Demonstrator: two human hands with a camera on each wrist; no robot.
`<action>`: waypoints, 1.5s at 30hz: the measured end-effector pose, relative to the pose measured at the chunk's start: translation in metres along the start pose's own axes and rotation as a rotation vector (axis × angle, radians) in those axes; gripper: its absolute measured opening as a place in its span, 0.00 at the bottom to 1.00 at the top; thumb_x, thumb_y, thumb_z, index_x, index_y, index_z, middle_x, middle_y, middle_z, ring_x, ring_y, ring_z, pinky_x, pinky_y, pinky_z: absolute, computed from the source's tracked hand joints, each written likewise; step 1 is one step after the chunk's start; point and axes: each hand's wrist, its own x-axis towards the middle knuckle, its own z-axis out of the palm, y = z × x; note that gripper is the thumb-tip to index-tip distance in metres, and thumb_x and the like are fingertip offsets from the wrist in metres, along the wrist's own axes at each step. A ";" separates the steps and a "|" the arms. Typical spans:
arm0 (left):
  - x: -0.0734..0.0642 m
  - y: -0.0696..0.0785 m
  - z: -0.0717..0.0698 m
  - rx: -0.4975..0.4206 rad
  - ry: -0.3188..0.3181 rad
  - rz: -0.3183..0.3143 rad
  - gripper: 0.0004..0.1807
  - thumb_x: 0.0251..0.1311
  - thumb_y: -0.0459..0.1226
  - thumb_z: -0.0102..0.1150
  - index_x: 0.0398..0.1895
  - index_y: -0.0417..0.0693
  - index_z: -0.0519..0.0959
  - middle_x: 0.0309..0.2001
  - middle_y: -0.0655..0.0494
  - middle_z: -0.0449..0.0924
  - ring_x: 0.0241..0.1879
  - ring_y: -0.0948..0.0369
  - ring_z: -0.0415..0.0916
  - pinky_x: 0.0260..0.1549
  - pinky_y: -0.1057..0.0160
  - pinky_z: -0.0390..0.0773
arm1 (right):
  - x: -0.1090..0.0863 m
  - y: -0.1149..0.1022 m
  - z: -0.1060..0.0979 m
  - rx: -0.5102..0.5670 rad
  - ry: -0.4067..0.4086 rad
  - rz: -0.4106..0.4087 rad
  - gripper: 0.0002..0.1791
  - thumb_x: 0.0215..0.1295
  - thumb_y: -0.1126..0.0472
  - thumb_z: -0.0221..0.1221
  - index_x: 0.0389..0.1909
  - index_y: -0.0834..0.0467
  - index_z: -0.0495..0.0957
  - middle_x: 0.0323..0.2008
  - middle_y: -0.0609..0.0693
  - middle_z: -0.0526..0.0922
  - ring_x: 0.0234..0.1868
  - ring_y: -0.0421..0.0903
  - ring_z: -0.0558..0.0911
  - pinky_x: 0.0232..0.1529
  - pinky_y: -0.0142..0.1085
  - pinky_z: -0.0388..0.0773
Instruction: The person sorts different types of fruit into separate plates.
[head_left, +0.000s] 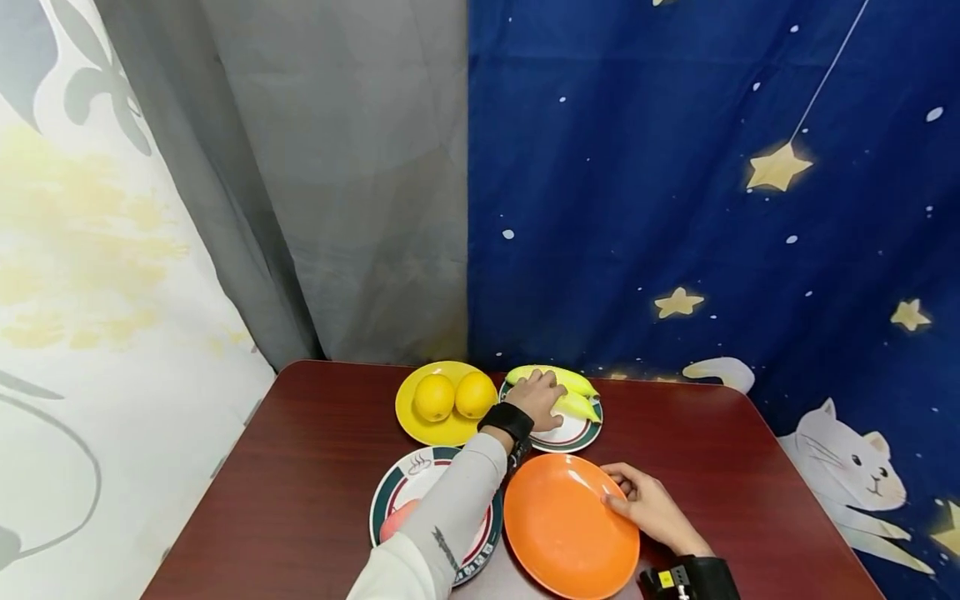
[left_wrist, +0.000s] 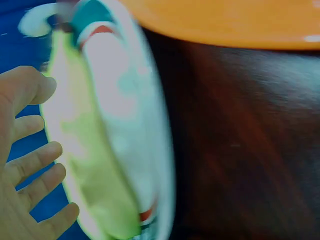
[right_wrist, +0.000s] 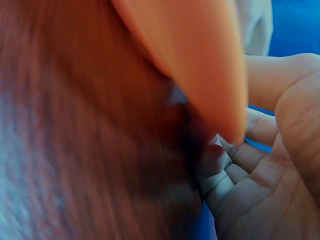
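Observation:
At the back, my left hand [head_left: 537, 398] reaches over a white plate [head_left: 570, 432] with a green-and-red rim that bears yellow bananas [head_left: 579, 383]. In the left wrist view, the thumb and spread fingers [left_wrist: 42, 177] lie along one side of a banana [left_wrist: 90, 150], not wrapped round it. My right hand [head_left: 656, 507] pinches the right rim of an orange plate [head_left: 570, 529], thumb on top and fingers beneath. The right wrist view shows this plate [right_wrist: 205, 65] tilted, its edge between thumb and fingers. No food lies on it.
Left of the bananas, a yellow plate [head_left: 420, 431] holds two round yellow fruits [head_left: 434, 397]. Nearer, another green-rimmed plate [head_left: 382, 487] with a pink item [head_left: 396, 519] is partly hidden under my left forearm. Curtains [head_left: 360, 183] hang behind the dark red table [head_left: 300, 483].

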 end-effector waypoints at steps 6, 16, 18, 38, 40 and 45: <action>0.000 -0.005 0.012 0.053 0.014 -0.055 0.28 0.63 0.55 0.62 0.66 0.67 0.72 0.57 0.62 0.66 0.56 0.59 0.62 0.54 0.59 0.65 | 0.002 -0.002 0.004 -0.010 0.019 -0.042 0.23 0.62 0.59 0.68 0.57 0.59 0.77 0.37 0.51 0.79 0.29 0.46 0.77 0.31 0.33 0.76; -0.008 -0.007 0.016 0.055 0.019 -0.070 0.28 0.62 0.56 0.64 0.64 0.63 0.73 0.59 0.59 0.70 0.58 0.56 0.65 0.54 0.55 0.67 | 0.004 -0.004 0.015 -0.006 0.001 -0.076 0.22 0.62 0.59 0.68 0.56 0.58 0.78 0.36 0.50 0.79 0.29 0.46 0.77 0.31 0.33 0.77; -0.007 -0.008 0.020 0.034 0.014 -0.067 0.29 0.62 0.55 0.64 0.65 0.63 0.72 0.60 0.59 0.71 0.58 0.56 0.66 0.55 0.53 0.67 | 0.005 -0.005 0.015 -0.019 0.010 -0.078 0.22 0.61 0.59 0.68 0.55 0.58 0.78 0.36 0.49 0.79 0.29 0.46 0.77 0.31 0.33 0.76; -0.008 -0.014 -0.030 -0.116 0.046 0.097 0.24 0.64 0.52 0.64 0.57 0.52 0.74 0.45 0.58 0.78 0.39 0.63 0.77 0.38 0.66 0.76 | 0.003 -0.005 0.010 -0.042 0.039 -0.068 0.21 0.61 0.61 0.68 0.55 0.57 0.78 0.36 0.49 0.79 0.29 0.44 0.76 0.31 0.32 0.75; -0.013 -0.012 -0.047 -0.195 0.084 0.160 0.22 0.63 0.50 0.64 0.54 0.53 0.71 0.39 0.59 0.75 0.34 0.63 0.73 0.32 0.68 0.73 | 0.002 -0.004 0.007 -0.037 0.046 -0.072 0.22 0.61 0.60 0.68 0.55 0.58 0.78 0.36 0.49 0.79 0.29 0.44 0.76 0.31 0.32 0.75; -0.035 0.006 -0.078 -0.260 0.110 0.306 0.22 0.60 0.49 0.62 0.53 0.56 0.67 0.35 0.62 0.69 0.31 0.65 0.69 0.28 0.70 0.69 | -0.001 -0.002 0.003 -0.031 0.049 -0.077 0.22 0.62 0.59 0.68 0.56 0.60 0.78 0.36 0.50 0.79 0.29 0.44 0.76 0.32 0.33 0.75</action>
